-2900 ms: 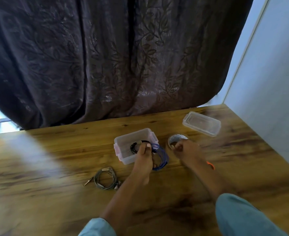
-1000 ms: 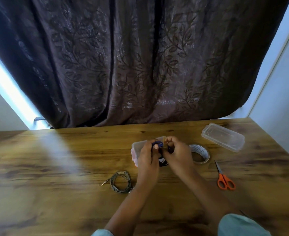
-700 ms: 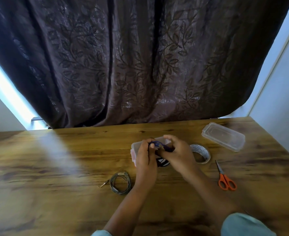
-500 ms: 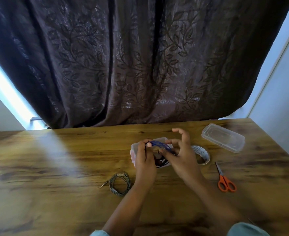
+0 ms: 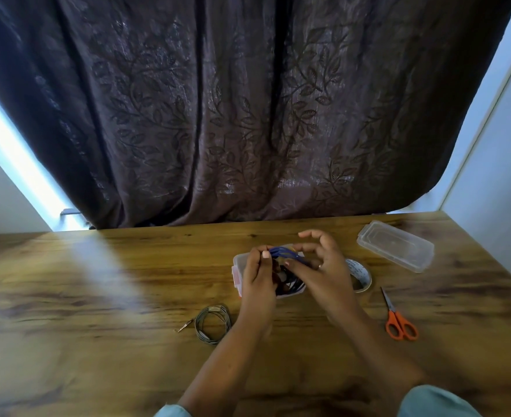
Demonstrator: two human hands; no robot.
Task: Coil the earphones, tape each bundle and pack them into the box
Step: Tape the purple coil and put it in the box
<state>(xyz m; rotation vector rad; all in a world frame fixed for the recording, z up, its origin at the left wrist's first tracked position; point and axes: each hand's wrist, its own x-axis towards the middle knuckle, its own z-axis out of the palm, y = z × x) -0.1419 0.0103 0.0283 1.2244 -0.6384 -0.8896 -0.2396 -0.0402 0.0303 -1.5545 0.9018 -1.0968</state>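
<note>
A blue earphone coil (image 5: 284, 252) is held over the small clear plastic box (image 5: 238, 263) at the table's middle. My left hand (image 5: 258, 278) pinches the coil's left side. My right hand (image 5: 320, 266) touches its right side with thumb and forefinger, the other fingers spread upward. Dark cable (image 5: 290, 285) lies inside the box beneath the hands. A grey earphone coil (image 5: 212, 324) with its jack sticking out lies on the table, left of my left forearm.
A tape roll (image 5: 359, 275) lies just right of the box. Orange-handled scissors (image 5: 398, 322) lie further right, near the front. The clear box lid (image 5: 395, 245) rests at the back right. A dark curtain hangs behind the wooden table (image 5: 97, 296).
My right hand left the tape roll and joined the left at the blue coil, which moved over the box. In the last half second the right fingers spread open a little.
</note>
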